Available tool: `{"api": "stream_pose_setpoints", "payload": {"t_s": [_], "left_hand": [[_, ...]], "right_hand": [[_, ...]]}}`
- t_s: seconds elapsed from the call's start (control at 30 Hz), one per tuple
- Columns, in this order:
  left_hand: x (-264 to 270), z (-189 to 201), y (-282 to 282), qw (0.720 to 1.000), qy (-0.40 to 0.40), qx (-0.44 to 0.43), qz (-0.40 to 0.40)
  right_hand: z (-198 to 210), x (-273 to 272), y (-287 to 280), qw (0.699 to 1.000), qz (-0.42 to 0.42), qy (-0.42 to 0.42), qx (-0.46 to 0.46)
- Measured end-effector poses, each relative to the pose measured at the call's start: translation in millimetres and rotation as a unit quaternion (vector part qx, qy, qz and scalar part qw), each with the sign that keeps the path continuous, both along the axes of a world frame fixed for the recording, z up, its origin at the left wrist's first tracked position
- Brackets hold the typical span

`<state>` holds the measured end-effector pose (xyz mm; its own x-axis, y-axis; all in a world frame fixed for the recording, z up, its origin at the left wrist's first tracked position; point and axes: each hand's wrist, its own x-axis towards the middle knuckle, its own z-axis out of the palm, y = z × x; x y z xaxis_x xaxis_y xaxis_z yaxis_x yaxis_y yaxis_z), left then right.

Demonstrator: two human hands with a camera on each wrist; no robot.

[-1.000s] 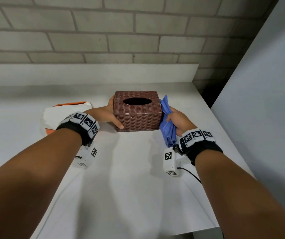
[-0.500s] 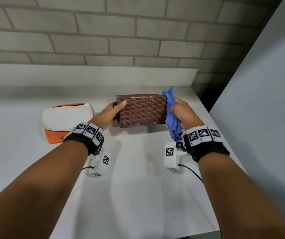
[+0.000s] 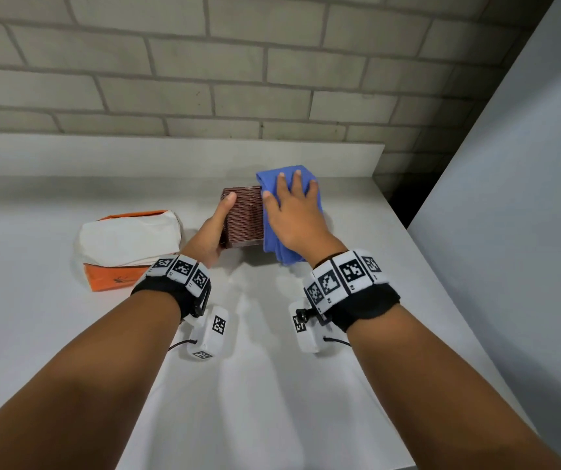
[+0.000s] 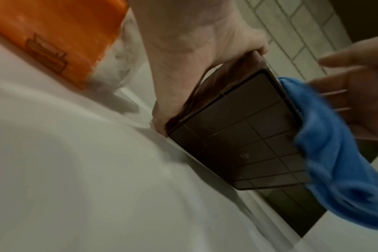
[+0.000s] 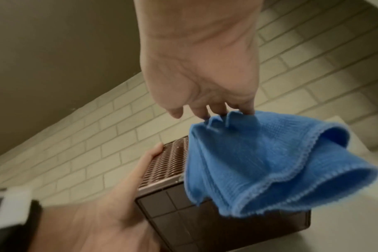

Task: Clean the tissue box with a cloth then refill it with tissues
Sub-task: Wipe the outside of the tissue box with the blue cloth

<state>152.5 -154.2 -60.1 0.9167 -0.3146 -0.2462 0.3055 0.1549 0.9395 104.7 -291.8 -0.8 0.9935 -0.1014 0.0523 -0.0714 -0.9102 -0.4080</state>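
The brown wicker tissue box (image 3: 243, 215) stands tipped on the white table, its dark flat base (image 4: 237, 136) turned toward me. My left hand (image 3: 216, 225) grips its left end, thumb laid along the upper edge. A blue cloth (image 3: 270, 239) is draped over the box's right part and hangs down the near side. My right hand (image 3: 292, 212) lies on the cloth with fingers spread and straight, pressing it onto the box. In the right wrist view the cloth (image 5: 259, 162) hangs from under the fingertips over the box (image 5: 205, 221). The box's opening is hidden.
A white and orange tissue pack (image 3: 126, 239) lies on the table left of the box. A low white ledge (image 3: 170, 157) and a brick wall run behind. A grey panel (image 3: 509, 232) stands on the right, past the table's right edge.
The box was tipped from upright onto its side, base toward me. My right hand moved from the box's right side up onto it and now lies flat on the cloth.
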Motion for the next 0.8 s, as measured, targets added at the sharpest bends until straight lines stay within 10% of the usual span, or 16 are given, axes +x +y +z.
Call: {"api": "stream_pose_setpoints", "payload": {"t_s": [0.13, 0.53, 0.8], "left_hand": [[2.8, 1.1, 2.6, 1.000, 0.009, 0.011, -0.008], [2.5, 7.9, 4.4, 0.998, 0.016, 0.051, -0.018], [1.7, 12.2, 0.8, 0.997, 0.027, 0.070, 0.001]], "right_hand": [[-13.9, 6.1, -15.5, 0.991, 0.015, -0.033, -0.132], [-33.1, 18.0, 17.6, 0.976, 0.056, -0.178, -0.114], [-30.5, 25.0, -4.5, 0.984, -0.092, -0.141, -0.065]]}}
